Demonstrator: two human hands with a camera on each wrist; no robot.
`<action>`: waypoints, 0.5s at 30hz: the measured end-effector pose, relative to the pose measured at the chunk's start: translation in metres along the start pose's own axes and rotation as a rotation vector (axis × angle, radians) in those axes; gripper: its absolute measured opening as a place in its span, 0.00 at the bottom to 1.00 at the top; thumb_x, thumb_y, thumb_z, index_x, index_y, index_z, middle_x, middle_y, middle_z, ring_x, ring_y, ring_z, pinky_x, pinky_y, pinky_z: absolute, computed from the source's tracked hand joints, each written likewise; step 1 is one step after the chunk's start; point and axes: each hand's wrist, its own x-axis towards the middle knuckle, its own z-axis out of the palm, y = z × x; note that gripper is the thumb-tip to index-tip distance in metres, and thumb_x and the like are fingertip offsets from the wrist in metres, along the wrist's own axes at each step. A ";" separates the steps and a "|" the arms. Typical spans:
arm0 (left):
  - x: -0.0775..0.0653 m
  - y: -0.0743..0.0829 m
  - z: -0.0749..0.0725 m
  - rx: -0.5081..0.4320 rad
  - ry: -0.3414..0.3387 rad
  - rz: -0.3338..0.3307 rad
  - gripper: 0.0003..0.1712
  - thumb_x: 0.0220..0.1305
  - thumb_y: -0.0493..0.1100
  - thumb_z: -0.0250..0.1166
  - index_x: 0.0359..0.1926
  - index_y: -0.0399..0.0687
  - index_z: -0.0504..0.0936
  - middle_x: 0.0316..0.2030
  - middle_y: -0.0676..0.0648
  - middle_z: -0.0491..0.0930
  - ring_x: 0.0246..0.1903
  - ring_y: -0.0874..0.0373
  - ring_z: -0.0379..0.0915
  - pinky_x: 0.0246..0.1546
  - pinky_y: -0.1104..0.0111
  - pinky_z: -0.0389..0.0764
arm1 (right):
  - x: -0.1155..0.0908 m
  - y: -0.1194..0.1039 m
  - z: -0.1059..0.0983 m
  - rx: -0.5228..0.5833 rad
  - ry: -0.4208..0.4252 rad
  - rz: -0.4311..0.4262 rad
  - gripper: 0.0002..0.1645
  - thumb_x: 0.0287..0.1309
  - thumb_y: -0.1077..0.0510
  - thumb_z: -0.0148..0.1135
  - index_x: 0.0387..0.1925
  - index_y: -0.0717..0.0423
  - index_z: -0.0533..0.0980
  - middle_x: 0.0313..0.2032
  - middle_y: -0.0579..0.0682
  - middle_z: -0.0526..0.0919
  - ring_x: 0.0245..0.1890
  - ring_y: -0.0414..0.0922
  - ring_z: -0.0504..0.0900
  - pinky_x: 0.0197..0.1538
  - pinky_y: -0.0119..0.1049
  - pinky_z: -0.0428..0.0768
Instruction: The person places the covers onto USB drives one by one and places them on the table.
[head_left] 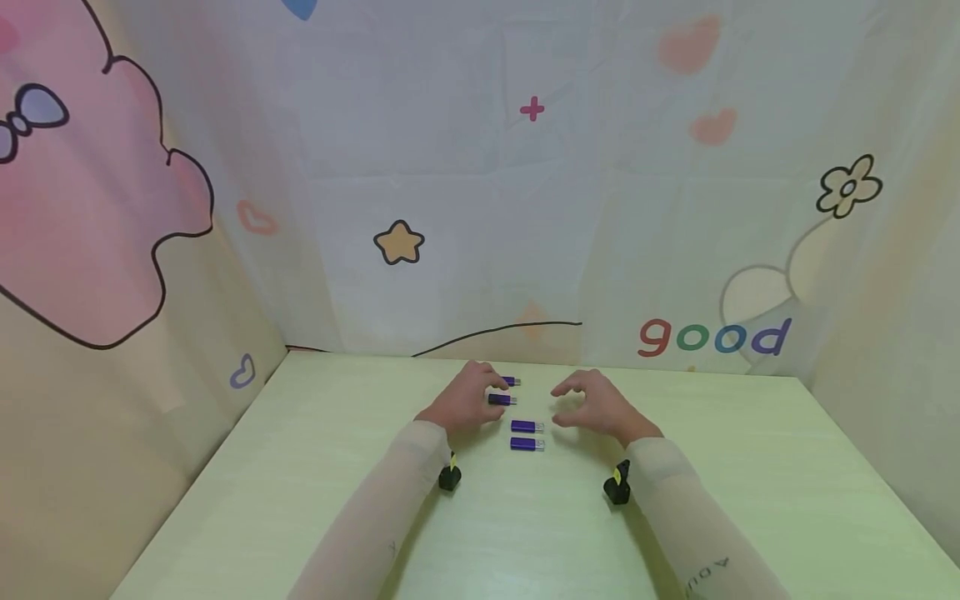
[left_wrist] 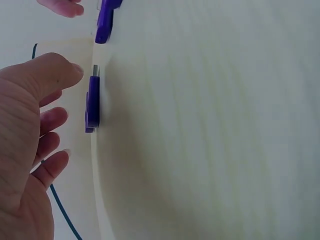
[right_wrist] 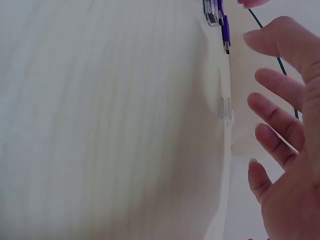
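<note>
Left grip [head_left: 467, 400] and right grip [head_left: 600, 406]: fingers apart, empty. Two purple USB flash drives [head_left: 498, 400], metal connectors [head_left: 513, 401] exposed, lie beside left grip; two clear-capped purple drives [head_left: 522, 444] lie parallel between both grips, on their near side. Clear plastic piece [right_wrist: 226, 111]: near right grip.

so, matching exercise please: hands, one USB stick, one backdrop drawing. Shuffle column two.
1. left hand
2. right hand
3. USB stick nearest the camera
4. star

A. purple, lying on the table
B. orange, outlined in black
C. to the right of item 3
D. at the left of the two farther USB sticks

Pairs: 1-D, 2-C, 3-A, 4-B
</note>
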 end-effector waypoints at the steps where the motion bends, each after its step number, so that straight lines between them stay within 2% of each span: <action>1: 0.001 -0.001 0.000 0.021 -0.005 -0.002 0.20 0.63 0.48 0.72 0.55 0.49 0.86 0.54 0.48 0.80 0.58 0.52 0.68 0.66 0.60 0.72 | 0.001 0.000 0.000 -0.020 0.000 -0.002 0.25 0.50 0.50 0.79 0.51 0.52 0.85 0.55 0.53 0.84 0.62 0.57 0.75 0.67 0.61 0.72; 7: 0.009 -0.010 0.007 0.133 -0.024 0.000 0.21 0.61 0.48 0.71 0.55 0.51 0.86 0.54 0.50 0.80 0.58 0.53 0.68 0.67 0.61 0.72 | 0.006 0.005 -0.002 -0.131 -0.008 0.021 0.25 0.48 0.51 0.78 0.50 0.54 0.85 0.54 0.53 0.85 0.61 0.57 0.74 0.66 0.62 0.71; 11: 0.018 -0.016 0.012 0.194 -0.036 0.011 0.22 0.62 0.49 0.69 0.57 0.53 0.85 0.53 0.52 0.80 0.56 0.55 0.69 0.65 0.63 0.73 | 0.009 0.008 -0.003 -0.135 0.001 0.028 0.23 0.48 0.55 0.77 0.48 0.57 0.86 0.50 0.54 0.86 0.55 0.55 0.77 0.63 0.57 0.75; 15: 0.020 -0.013 0.010 0.248 -0.064 0.012 0.22 0.63 0.49 0.68 0.58 0.53 0.85 0.53 0.53 0.80 0.56 0.55 0.68 0.65 0.62 0.72 | 0.012 0.009 -0.002 -0.135 -0.004 0.029 0.22 0.48 0.57 0.77 0.47 0.59 0.86 0.47 0.55 0.87 0.50 0.52 0.80 0.61 0.53 0.78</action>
